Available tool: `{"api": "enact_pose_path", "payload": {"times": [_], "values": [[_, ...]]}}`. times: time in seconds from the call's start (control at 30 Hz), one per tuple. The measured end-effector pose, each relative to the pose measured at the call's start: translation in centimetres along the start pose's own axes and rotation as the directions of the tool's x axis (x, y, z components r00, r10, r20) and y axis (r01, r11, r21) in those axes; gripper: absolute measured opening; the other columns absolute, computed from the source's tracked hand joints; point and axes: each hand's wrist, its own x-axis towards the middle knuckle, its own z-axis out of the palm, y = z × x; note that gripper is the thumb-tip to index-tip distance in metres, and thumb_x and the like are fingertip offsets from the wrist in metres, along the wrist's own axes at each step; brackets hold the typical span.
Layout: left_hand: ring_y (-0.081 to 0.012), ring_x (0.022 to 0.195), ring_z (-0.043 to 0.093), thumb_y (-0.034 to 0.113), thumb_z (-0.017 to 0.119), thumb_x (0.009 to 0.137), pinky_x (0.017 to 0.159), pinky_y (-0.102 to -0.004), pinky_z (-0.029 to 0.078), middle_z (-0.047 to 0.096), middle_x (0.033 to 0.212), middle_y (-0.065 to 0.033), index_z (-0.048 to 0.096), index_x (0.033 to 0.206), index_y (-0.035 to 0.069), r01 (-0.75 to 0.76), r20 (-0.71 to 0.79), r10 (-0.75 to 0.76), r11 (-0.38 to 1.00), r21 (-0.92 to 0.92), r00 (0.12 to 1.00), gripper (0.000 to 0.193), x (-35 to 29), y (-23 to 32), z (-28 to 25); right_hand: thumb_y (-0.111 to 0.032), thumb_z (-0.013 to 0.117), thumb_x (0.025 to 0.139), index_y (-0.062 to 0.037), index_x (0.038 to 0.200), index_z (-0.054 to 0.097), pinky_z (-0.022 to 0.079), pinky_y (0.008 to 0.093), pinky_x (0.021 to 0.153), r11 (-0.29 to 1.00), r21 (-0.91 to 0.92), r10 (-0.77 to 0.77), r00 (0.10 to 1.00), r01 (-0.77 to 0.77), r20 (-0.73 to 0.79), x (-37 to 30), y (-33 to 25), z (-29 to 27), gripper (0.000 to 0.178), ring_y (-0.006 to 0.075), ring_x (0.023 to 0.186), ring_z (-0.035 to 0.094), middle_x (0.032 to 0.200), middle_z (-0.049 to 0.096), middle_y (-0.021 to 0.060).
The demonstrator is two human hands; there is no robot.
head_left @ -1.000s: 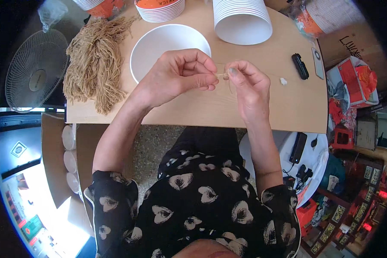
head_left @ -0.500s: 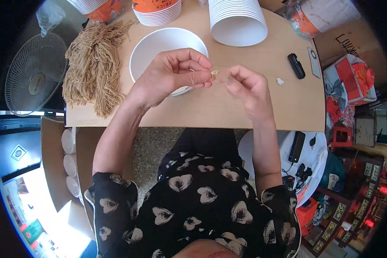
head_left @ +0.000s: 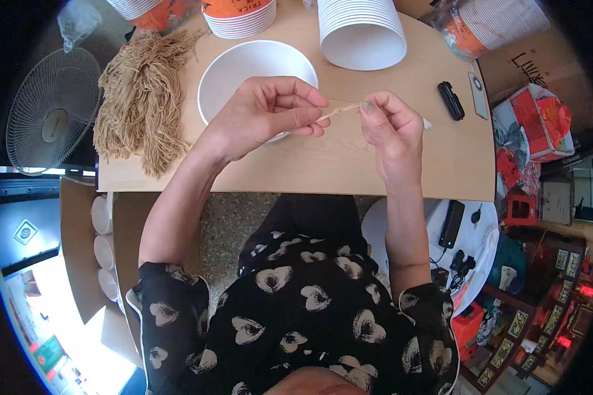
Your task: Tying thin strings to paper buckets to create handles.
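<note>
A short piece of light tan yarn (head_left: 340,110) with a small knot or loop in its middle stretches between my two hands. My left hand (head_left: 270,117) pinches one end between thumb and fingers, palm turned partly up. With thumb and forefinger my right hand (head_left: 395,128) grips the other end. Below and behind the left hand is a white round tub (head_left: 217,82), its mouth facing up and partly hidden by that hand. A thick bundle of tan yarn (head_left: 141,105) lies on the table's left side.
On the cardboard-coloured table (head_left: 296,174), a stack of white tubs (head_left: 364,43) lies tipped at the back, near orange-and-white tubs (head_left: 240,20). A black clip-like object (head_left: 451,101) is at the right. A fan (head_left: 54,115) stands left; a white stool (head_left: 471,250) holds a black adapter.
My right hand has shifted slightly right and up, its fingers now closed on the yarn. The yarn, earlier a small bunch at my left fingertips, is drawn out between both hands.
</note>
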Motion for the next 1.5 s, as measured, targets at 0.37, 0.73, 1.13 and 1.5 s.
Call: {"api": "enact_pose_path", "payload": {"times": [0.37, 0.73, 1.13, 1.5], "values": [[-0.0087, 0.082, 0.068, 0.011, 0.066, 0.095, 0.071, -0.0194, 0.055, 0.07, 0.09, -0.0043, 0.068, 0.11, 0.001, -0.007, 0.04, 0.004, 0.998, 0.064, 0.999, 0.019, 0.0, 0.1, 0.3, -0.011, 0.066, 0.094, 0.003, 0.101, 0.065, 0.038, 0.0175, 0.059, 0.993, -0.1, -0.044, 0.994, 0.054, 0.102, -0.4, -0.5, 0.3, 0.016, 0.0024, 0.066, 0.048, 0.078, 0.059, -0.0017], [-0.0097, 0.085, 0.068, 0.008, 0.065, 0.095, 0.076, -0.0207, 0.055, 0.07, 0.091, -0.0057, 0.067, 0.108, -0.001, -0.063, 0.036, 0.061, 0.996, 0.06, 0.997, 0.016, 0.1, -0.3, 0.2, -0.011, 0.066, 0.092, 0.0035, 0.103, 0.067, 0.05, 0.0246, 0.075, 0.949, -0.3, -0.078, 0.993, 0.102, 0.092, -0.2, -1.3, 1.0, 0.018, 0.0094, 0.082, 0.061, 0.09, 0.068, 0.0052], [-0.0093, 0.088, 0.068, 0.009, 0.068, 0.093, 0.077, -0.0205, 0.055, 0.07, 0.093, -0.0038, 0.067, 0.105, 0.001, -0.063, 0.043, 0.06, 0.996, 0.07, 0.997, 0.015, -0.1, -0.1, 0.4, -0.007, 0.071, 0.087, 0.0018, 0.092, 0.066, 0.05, 0.0257, 0.078, 0.929, -0.303, -0.169, 0.973, 0.21, 0.157, -0.2, 0.0, 1.2, 0.011, 0.0095, 0.08, 0.061, 0.086, 0.067, 0.003], [-0.0136, 0.09, 0.069, 0.008, 0.062, 0.096, 0.081, -0.0251, 0.057, 0.068, 0.092, -0.0054, 0.06, 0.102, 0.001, -0.068, 0.113, 0.073, 0.997, -0.047, 0.991, 0.009, -0.1, -0.5, 0.1, -0.007, 0.071, 0.088, 0.0025, 0.093, 0.066, 0.049, 0.0229, 0.072, 0.985, -0.141, -0.078, 0.987, 0.097, 0.137, -0.4, 0.0, 1.0, 0.012, 0.0088, 0.077, 0.059, 0.086, 0.065, 0.0026]]}}
